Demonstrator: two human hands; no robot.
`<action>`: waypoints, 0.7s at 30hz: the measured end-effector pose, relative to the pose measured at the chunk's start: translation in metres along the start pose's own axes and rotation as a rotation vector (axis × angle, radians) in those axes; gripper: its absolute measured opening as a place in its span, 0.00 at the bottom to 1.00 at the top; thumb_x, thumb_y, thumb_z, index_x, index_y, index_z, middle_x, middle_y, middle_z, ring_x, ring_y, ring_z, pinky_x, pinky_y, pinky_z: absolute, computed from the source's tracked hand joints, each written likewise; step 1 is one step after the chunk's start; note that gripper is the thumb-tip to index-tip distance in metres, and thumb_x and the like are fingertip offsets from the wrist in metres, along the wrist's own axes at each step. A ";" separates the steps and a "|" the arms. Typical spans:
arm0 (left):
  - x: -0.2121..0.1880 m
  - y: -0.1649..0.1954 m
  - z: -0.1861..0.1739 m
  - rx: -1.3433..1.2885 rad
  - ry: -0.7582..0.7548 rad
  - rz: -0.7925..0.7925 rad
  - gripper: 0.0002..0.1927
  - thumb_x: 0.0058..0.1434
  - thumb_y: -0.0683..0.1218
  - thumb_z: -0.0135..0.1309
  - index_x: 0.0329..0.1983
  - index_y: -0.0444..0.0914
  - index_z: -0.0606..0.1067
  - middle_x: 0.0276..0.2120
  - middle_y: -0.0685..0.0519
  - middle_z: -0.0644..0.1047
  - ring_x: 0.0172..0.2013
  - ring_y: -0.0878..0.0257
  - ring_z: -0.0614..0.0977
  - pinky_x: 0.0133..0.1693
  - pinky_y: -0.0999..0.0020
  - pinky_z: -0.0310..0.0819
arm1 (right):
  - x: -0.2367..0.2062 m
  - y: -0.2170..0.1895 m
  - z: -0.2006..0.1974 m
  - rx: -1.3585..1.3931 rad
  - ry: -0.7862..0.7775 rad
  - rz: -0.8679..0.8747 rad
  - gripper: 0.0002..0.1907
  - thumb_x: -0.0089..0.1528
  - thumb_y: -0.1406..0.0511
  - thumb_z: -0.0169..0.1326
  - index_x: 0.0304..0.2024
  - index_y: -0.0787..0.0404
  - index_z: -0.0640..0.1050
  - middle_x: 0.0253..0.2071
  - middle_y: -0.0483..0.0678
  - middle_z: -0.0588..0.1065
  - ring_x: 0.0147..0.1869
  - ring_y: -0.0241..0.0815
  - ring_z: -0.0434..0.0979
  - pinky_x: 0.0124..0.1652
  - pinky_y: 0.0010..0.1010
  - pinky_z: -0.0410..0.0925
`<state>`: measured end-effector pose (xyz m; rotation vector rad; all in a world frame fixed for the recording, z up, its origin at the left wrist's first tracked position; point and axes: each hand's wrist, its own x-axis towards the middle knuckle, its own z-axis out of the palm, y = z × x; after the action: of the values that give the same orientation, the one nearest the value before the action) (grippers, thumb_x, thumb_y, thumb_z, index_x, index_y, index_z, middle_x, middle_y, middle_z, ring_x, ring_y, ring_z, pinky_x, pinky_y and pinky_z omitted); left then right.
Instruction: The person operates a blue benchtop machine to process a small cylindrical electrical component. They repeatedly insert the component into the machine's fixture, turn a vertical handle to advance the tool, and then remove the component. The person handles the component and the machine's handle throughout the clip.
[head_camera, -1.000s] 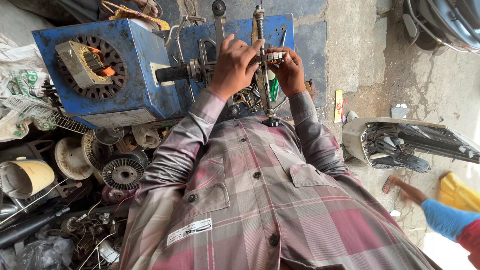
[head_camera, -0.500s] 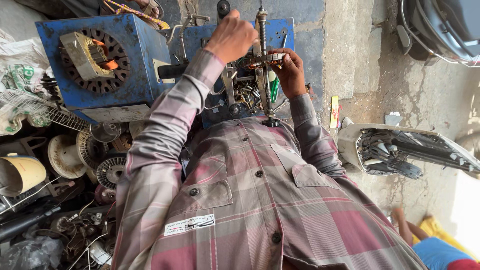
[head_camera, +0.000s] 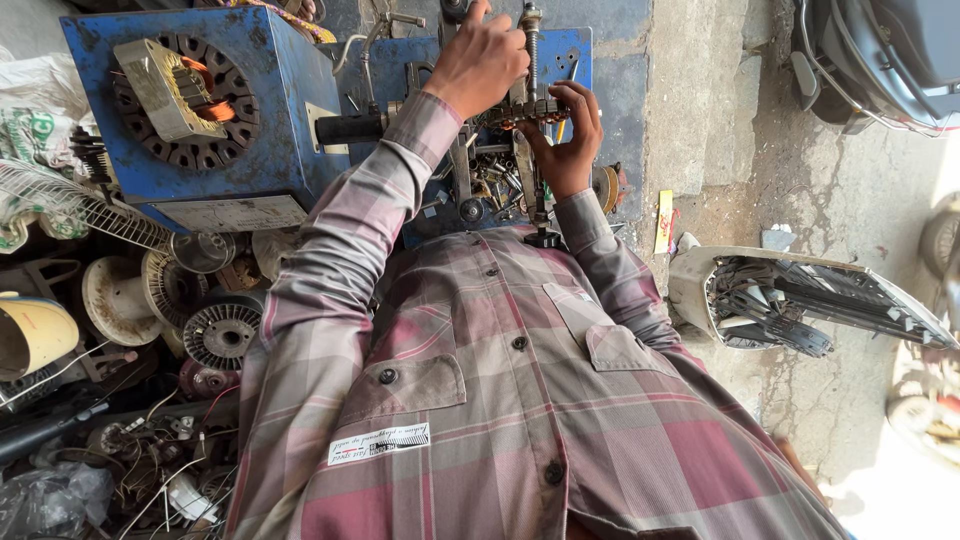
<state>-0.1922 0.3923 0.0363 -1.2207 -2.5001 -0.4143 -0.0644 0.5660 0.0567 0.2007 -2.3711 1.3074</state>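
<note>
My left hand (head_camera: 485, 60) is raised to the top of a blue metal winding machine (head_camera: 575, 55), with its fingers closed round a dark knob or handle that they mostly hide. My right hand (head_camera: 567, 140) sits lower. It grips a small coil part with copper windings (head_camera: 515, 113) mounted across a vertical threaded rod (head_camera: 530, 35). A black grip bar (head_camera: 345, 128) sticks out to the left of the machine. Loose screws and small metal parts (head_camera: 490, 190) lie in the tray under my hands. My checked shirt fills the lower view.
A blue box (head_camera: 280, 110) at left carries a stator with copper windings (head_camera: 185, 100). Below it lie a wire fan guard (head_camera: 70, 205), spools, a round finned rotor (head_camera: 220, 335), a cream cylinder (head_camera: 30, 335) and tangled wires. On the concrete at right lies a white vehicle panel (head_camera: 800, 295).
My left hand has risen from beside the coil part to the top of the machine. My right hand has stayed on the coil part.
</note>
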 end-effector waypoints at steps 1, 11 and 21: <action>0.000 0.001 -0.004 -0.008 0.028 0.002 0.12 0.66 0.46 0.59 0.24 0.46 0.80 0.28 0.57 0.78 0.35 0.62 0.79 0.59 0.52 0.64 | 0.001 0.003 0.000 0.012 -0.004 0.006 0.28 0.55 0.67 0.75 0.54 0.62 0.75 0.55 0.51 0.75 0.57 0.48 0.79 0.55 0.36 0.74; 0.000 0.003 -0.031 -0.183 0.100 -0.013 0.11 0.67 0.50 0.64 0.30 0.43 0.80 0.30 0.56 0.76 0.36 0.58 0.77 0.52 0.57 0.66 | -0.002 0.024 -0.003 0.093 0.008 -0.008 0.27 0.55 0.69 0.73 0.54 0.63 0.76 0.52 0.50 0.76 0.55 0.45 0.79 0.54 0.35 0.73; 0.005 0.007 -0.017 0.035 0.132 -0.167 0.13 0.62 0.46 0.61 0.22 0.40 0.77 0.32 0.51 0.78 0.35 0.59 0.78 0.44 0.52 0.69 | 0.000 0.046 0.009 0.777 -0.147 0.443 0.30 0.55 0.71 0.70 0.55 0.59 0.69 0.52 0.50 0.75 0.52 0.41 0.80 0.51 0.35 0.79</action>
<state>-0.1870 0.3932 0.0548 -0.9428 -2.4928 -0.4745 -0.0820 0.5837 0.0168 -0.0157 -1.9494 2.4588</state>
